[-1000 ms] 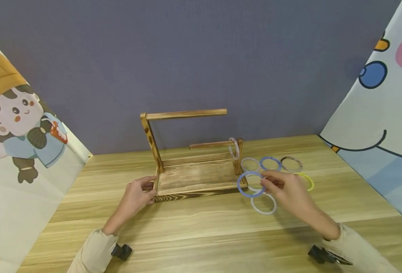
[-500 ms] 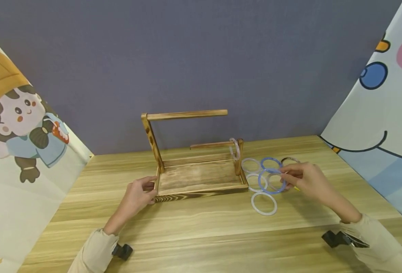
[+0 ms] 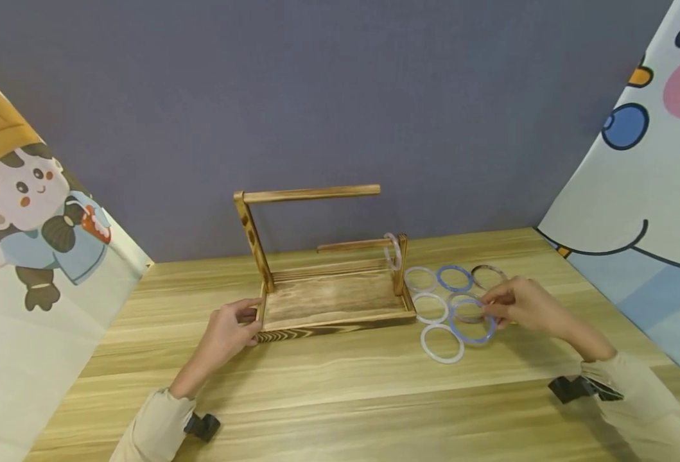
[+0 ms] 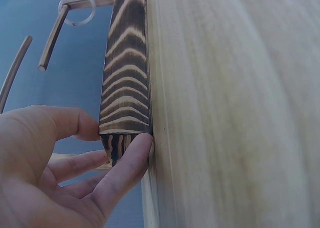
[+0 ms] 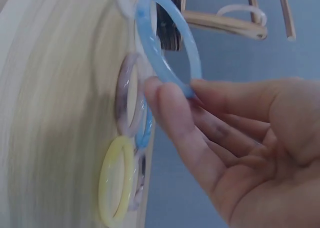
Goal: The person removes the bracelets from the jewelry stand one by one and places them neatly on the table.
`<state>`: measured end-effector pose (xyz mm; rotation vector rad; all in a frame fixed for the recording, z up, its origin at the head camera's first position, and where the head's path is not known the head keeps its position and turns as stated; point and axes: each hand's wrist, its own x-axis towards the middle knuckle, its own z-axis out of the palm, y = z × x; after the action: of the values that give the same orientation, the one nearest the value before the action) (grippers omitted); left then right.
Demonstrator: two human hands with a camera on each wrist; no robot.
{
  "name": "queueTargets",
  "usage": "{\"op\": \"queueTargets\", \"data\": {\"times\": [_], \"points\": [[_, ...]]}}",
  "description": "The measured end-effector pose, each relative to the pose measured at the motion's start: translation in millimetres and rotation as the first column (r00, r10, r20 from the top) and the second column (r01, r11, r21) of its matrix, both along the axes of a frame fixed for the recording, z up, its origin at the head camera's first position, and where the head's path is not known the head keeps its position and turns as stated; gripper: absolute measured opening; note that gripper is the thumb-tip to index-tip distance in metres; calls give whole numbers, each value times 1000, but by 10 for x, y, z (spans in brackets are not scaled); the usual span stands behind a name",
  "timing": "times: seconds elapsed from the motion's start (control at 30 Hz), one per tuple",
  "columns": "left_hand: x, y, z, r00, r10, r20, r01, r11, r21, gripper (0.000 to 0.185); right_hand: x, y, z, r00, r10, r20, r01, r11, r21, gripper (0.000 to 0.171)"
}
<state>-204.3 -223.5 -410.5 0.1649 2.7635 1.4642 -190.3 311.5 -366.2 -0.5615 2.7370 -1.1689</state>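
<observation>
A burnt-wood rack (image 3: pixel 328 301) with a tall upper bar and a short lower bar stands mid-table. A pale bangle (image 3: pixel 393 251) hangs on the lower bar. My left hand (image 3: pixel 252 321) grips the base's front-left corner; in the left wrist view thumb and finger pinch that corner (image 4: pixel 125 87). To the right of the rack my right hand (image 3: pixel 491 309) pinches a blue bangle (image 3: pixel 471 324), held low over the loose bangles. In the right wrist view the blue bangle (image 5: pixel 167 37) stands on edge between my fingertips (image 5: pixel 160 95).
Loose bangles lie right of the rack: white ones (image 3: pixel 442 343) (image 3: pixel 430 308), a clear one (image 3: pixel 420 279), a blue one (image 3: pixel 454 278), a dark one (image 3: pixel 490 276). A yellow bangle (image 5: pixel 115 188) lies under my right hand. Cartoon panels flank the table; a grey wall stands behind.
My right hand carried the blue bangle away from the rack's front-right corner, rightward and then down among the loose bangles. My left hand stayed on the rack's corner.
</observation>
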Motion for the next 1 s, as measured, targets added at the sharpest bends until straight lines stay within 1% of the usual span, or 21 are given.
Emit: {"op": "queueTargets", "data": {"times": [0.13, 0.3, 0.53, 0.67, 0.8, 1.0], "points": [[-10, 6, -13, 1000, -6, -14, 6, 1000, -6, 51, -33, 89, -40, 997, 32, 72, -31, 999, -7, 20], [-4, 16, -13, 1000, -1, -15, 1, 1000, -8, 51, -52, 178, -78, 991, 59, 121, -57, 998, -27, 19], [12, 19, 5, 1000, -10, -27, 10, 1000, -6, 49, -75, 259, -104, 978, 79, 195, -70, 996, -55, 20], [15, 16, 16, 1000, -6, -28, 6, 1000, -2, 48, -84, 270, -115, 968, 81, 236, -70, 996, -54, 18], [13, 9, 17, 1000, -5, -24, 5, 1000, -1, 49, -93, 259, -139, 965, 76, 251, -71, 997, -28, 16], [18, -1, 24, 1000, -4, -20, 4, 1000, 1, 49, -100, 246, -173, 971, 64, 232, -71, 997, 19, 14]]}}
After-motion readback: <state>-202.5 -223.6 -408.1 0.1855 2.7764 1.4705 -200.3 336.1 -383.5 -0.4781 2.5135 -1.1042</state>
